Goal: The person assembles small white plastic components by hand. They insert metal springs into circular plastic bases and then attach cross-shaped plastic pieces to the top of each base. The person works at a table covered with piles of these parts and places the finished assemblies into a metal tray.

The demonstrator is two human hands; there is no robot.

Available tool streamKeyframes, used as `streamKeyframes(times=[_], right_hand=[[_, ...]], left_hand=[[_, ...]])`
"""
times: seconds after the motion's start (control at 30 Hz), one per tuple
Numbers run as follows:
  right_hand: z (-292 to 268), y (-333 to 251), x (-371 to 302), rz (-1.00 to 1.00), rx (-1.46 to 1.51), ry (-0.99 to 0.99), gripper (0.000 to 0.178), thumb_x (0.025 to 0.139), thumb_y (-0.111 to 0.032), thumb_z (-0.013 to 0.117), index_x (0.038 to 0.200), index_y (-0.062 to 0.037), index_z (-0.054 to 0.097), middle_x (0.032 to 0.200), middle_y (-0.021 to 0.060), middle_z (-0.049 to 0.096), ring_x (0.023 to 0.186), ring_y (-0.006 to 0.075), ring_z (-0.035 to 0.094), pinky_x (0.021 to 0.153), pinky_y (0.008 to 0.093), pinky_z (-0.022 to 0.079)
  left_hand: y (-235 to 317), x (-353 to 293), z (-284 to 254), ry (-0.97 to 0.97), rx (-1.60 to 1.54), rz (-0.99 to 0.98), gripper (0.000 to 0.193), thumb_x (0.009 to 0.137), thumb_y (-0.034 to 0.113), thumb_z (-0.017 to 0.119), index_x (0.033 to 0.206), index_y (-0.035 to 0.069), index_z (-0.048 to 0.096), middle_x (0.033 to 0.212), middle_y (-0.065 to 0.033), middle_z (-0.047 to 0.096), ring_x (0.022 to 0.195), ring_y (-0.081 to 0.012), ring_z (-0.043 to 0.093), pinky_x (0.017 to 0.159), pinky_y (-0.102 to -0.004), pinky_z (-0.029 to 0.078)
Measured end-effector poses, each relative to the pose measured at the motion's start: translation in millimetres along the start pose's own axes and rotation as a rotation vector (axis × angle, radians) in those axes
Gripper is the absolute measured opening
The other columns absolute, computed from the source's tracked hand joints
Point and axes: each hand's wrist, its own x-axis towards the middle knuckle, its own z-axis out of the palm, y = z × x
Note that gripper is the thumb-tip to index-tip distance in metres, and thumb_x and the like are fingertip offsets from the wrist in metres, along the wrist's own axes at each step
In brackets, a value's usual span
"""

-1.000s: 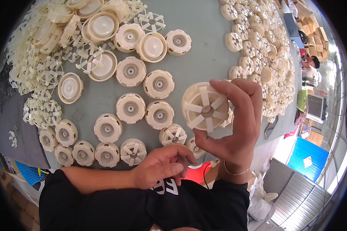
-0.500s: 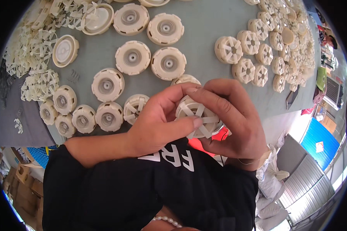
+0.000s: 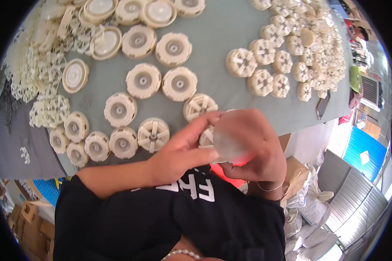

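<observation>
Low in front of my chest, both hands are closed round a cream plastic cap (image 3: 206, 137) with a spoked insert. My left hand (image 3: 183, 143) grips its left side, the thumb lying across the front. Curled over the cap's right side is my right hand (image 3: 263, 145); a blurred patch hides its fingertips and much of the cap. Just beyond my hands lies a spoked cap (image 3: 200, 107) on the table. Another spoked cap (image 3: 153, 135) lies beside my left wrist. Several caps with bare coil springs, such as this open cap (image 3: 123, 142), stand farther left.
A heap of loose white spoked inserts (image 3: 50, 111) covers the table's left side, near dark loose springs (image 3: 8, 106). Many spoked caps (image 3: 241, 62) crowd the right side. A dark flat phone-like object (image 3: 322, 106) lies at the right edge. Sacks (image 3: 313, 209) stand on the floor.
My right hand has turned over the cap and now covers more of it. The view has shifted, so the spoked cap beyond my hands shows more fully.
</observation>
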Motion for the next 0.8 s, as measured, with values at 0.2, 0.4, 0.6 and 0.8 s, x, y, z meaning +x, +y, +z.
streamKeyframes(times=[0.2, 0.4, 0.6, 0.8], right_hand=[[-13, 76, 15, -0.03, -0.578, 0.406, 0.067, 0.067, -0.022, 0.088, 0.131, -0.0182, 0.07, 0.126, 0.0106, 0.062, 0.116, 0.0364, 0.06, 0.105, 0.0542, 0.044], [-24, 137, 78, -0.057, -0.719, 0.459, 0.063, 0.077, -0.027, 0.086, 0.136, -0.0197, 0.065, 0.137, 0.0092, 0.06, 0.132, 0.0379, 0.055, 0.114, 0.0599, 0.036], [-58, 121, 166, -0.091, -0.769, 0.624, 0.072, 0.074, -0.026, 0.087, 0.14, -0.0139, 0.061, 0.135, 0.0107, 0.062, 0.129, 0.037, 0.054, 0.116, 0.0536, 0.033], [0, 55, 223, -0.27, -0.494, 0.089, 0.064, 0.073, -0.025, 0.086, 0.132, -0.0117, 0.065, 0.122, 0.0113, 0.066, 0.126, 0.0359, 0.055, 0.112, 0.0486, 0.037]], left_hand=[[-4, -4, -6, -0.054, 0.201, -0.022, 0.057, 0.098, 0.012, 0.062, 0.15, 0.003, 0.04, 0.148, -0.0096, 0.047, 0.122, -0.0182, 0.054, 0.11, -0.038, 0.043], [-14, 1, -11, -0.098, 0.241, -0.08, 0.032, 0.101, 0.01, 0.065, 0.132, 0.002, 0.06, 0.107, 0.0011, 0.065, 0.088, -0.0053, 0.058, 0.079, -0.024, 0.05], [-13, 4, -19, -0.211, 0.259, -0.177, 0.036, 0.102, 0.008, 0.063, 0.137, 0.004, 0.057, 0.128, -0.0021, 0.063, 0.103, -0.0078, 0.058, 0.094, -0.0283, 0.05], [-15, 5, -21, -0.234, 0.167, -0.247, 0.036, 0.102, 0.011, 0.062, 0.137, 0.005, 0.059, 0.123, -0.0007, 0.064, 0.1, -0.0066, 0.057, 0.093, -0.0269, 0.049]])
